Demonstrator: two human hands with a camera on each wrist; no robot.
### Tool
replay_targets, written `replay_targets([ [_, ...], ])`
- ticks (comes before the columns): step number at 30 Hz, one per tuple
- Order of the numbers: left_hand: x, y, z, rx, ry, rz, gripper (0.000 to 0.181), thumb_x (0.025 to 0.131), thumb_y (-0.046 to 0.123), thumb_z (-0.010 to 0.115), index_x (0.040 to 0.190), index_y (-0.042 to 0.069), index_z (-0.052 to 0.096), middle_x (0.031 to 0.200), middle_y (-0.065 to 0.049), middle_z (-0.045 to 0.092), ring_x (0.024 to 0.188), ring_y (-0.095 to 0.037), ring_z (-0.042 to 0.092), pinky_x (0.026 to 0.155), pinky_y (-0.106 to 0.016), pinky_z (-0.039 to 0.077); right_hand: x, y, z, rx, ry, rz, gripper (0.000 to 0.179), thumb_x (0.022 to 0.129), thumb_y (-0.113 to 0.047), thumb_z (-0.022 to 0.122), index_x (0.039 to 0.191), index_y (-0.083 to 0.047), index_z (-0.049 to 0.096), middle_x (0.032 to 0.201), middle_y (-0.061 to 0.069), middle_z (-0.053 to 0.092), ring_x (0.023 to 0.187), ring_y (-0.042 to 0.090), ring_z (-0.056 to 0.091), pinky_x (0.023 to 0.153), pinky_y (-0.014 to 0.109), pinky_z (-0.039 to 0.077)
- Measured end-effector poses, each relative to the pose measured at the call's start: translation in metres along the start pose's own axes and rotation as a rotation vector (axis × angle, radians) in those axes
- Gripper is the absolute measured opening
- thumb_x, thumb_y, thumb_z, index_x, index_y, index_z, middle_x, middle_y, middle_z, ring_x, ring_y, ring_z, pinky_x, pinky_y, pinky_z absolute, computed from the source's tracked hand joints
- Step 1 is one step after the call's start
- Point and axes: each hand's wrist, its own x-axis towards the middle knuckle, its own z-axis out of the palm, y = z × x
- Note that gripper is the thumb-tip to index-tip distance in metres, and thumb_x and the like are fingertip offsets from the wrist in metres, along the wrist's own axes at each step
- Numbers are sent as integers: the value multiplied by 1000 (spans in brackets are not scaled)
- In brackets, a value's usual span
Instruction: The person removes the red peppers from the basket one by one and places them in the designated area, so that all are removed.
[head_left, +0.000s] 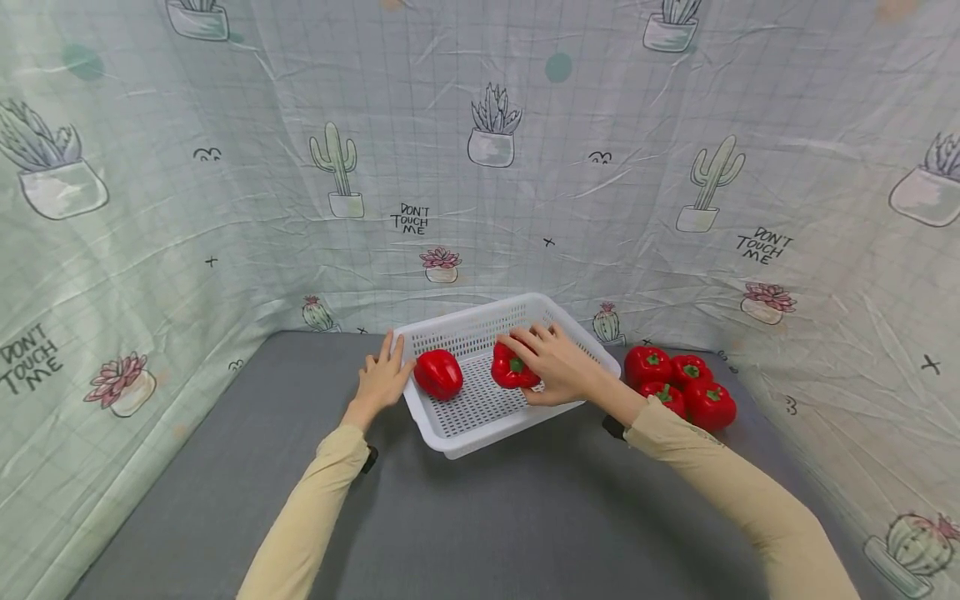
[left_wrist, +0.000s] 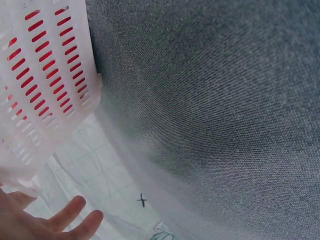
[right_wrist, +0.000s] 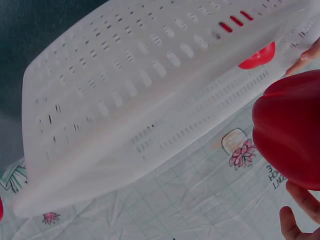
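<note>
A white perforated plastic basket [head_left: 487,427] sits at an angle on the grey table. One red bell pepper [head_left: 438,374] lies inside at its left end. My right hand [head_left: 558,364] grips another red bell pepper [head_left: 513,367], with its green stem facing the head camera. In the right wrist view this held pepper [right_wrist: 290,130] shows above the basket's rim. At the basket's left rim rests my left hand [head_left: 382,381], its fingers spread and fairly straight. The left wrist view shows some of those fingers [left_wrist: 67,214] beside the basket's slotted wall [left_wrist: 47,65].
Several red bell peppers [head_left: 708,406] are grouped on the table [head_left: 480,525] right of the basket, close to my right forearm. A curtain [head_left: 480,192] printed with cacti encloses the back and both sides.
</note>
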Motion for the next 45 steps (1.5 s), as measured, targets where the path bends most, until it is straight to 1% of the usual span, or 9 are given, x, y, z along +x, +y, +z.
replay_targets([
  [4, 0, 0, 0, -4, -1, 2, 61, 94, 40, 31, 144, 10, 12, 152, -10, 0, 121, -51, 23, 94, -68, 19, -10, -6, -2, 17, 14, 48, 86, 62, -41, 68, 136, -14, 34, 124, 7, 48, 101, 23, 43, 77, 39, 40],
  [9, 0, 0, 1, -5, 6, 9, 61, 94, 39, 32, 144, 10, 13, 151, -11, 1, 120, -52, 23, 94, -68, 19, -22, -13, -4, 35, 46, 97, 84, 61, -41, 68, 134, -14, 37, 121, 8, 49, 102, 24, 44, 78, 41, 40],
  [16, 0, 1, 0, -6, 2, 4, 61, 94, 39, 31, 144, 9, 12, 151, -11, 1, 120, -51, 23, 94, -68, 19, -36, -16, -8, 45, 97, 157, 84, 60, -40, 70, 133, -17, 35, 119, 9, 49, 103, 25, 44, 79, 43, 42],
  [24, -1, 2, -2, -5, 1, 2, 61, 94, 37, 32, 144, 9, 12, 151, -12, 0, 119, -50, 25, 94, -67, 20, -55, -18, -13, 89, 121, 237, 80, 59, -35, 74, 129, -21, 39, 120, 12, 48, 104, 29, 43, 79, 48, 43],
  [30, -1, 3, -1, -11, 6, 8, 61, 94, 37, 32, 144, 9, 12, 151, -12, 1, 117, -50, 26, 93, -67, 21, -72, -18, -14, 80, 156, 291, 78, 57, -30, 74, 127, -19, 42, 119, 14, 48, 100, 30, 44, 76, 47, 44],
  [36, 0, 3, -1, -13, 2, 9, 61, 94, 37, 32, 144, 9, 12, 151, -12, 0, 117, -50, 25, 93, -68, 21, -91, -15, -13, 82, 203, 303, 73, 60, -29, 70, 127, -22, 45, 118, 16, 48, 92, 28, 44, 71, 42, 41],
  [39, 0, 1, 0, -5, 9, 12, 61, 94, 38, 31, 144, 9, 11, 151, -12, 1, 118, -50, 26, 93, -67, 21, -100, -14, -14, 80, 198, 317, 72, 60, -29, 70, 128, -24, 45, 119, 16, 48, 92, 27, 44, 71, 42, 41],
  [45, 1, 0, 0, 5, 11, 7, 61, 93, 39, 29, 144, 10, 11, 151, -12, 1, 118, -50, 26, 93, -67, 21, -116, -14, -15, 67, 181, 362, 74, 59, -29, 72, 128, -25, 45, 115, 17, 48, 97, 31, 44, 72, 45, 43],
])
